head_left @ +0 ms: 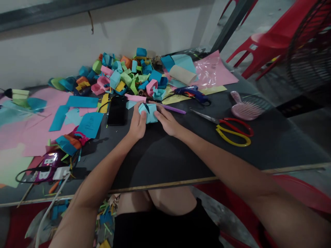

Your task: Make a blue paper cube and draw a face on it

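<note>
A folded light blue paper piece (152,113) is held between my two hands above the dark table. My left hand (138,121) grips its left side, with the thumb on the near face. On its right side my right hand (167,119) presses with the thumb and fingers. Just behind the hands lie a purple stick (174,110) and a pink paper strip (135,97). A black phone (117,111) is to the left of my left hand.
Colourful folded papers (125,77) are heaped along the wall. Scissors (223,125), a pink hairbrush (244,108) and a blue glue gun (192,93) lie to the right. Paper sheets (33,120) cover the left side. A fan (310,48) stands at far right.
</note>
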A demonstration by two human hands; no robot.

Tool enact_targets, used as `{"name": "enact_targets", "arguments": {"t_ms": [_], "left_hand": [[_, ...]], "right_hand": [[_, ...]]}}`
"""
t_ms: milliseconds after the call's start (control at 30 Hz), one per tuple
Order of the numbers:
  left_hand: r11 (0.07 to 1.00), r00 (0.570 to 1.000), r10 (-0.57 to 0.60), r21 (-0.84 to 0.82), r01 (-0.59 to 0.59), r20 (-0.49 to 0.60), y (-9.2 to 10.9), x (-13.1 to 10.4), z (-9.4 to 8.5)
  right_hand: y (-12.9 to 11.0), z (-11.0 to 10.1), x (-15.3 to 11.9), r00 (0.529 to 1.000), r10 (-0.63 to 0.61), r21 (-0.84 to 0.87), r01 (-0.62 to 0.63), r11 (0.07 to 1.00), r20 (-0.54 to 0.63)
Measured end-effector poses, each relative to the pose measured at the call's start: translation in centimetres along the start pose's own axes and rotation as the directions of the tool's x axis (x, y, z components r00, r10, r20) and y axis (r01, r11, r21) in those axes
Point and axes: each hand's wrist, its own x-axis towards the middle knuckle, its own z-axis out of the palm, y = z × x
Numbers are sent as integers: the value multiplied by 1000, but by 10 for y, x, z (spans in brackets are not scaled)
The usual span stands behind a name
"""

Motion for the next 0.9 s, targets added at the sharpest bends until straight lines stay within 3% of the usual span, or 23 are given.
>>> {"name": "enact_targets", "arguments": {"t_ms": [200, 467, 667, 900], "left_hand": [[984, 995, 94, 153, -92, -11, 9, -3, 7], [936, 950, 310, 183, -299, -35, 26, -11, 5], [944, 957, 289, 156, -291, 38, 31, -12, 2], [959, 964, 265, 98, -267, 34, 39, -12, 3]], "right_hand": [[-5, 11, -4, 991, -44, -70, 36, 997, -124], [-21, 11, -13, 958, -248, -204, 215, 955, -147], [-18, 9, -18, 944, -278, -254, 228, 940, -180], [-19, 9, -19, 923, -332, -271, 274, 923, -195]]}}
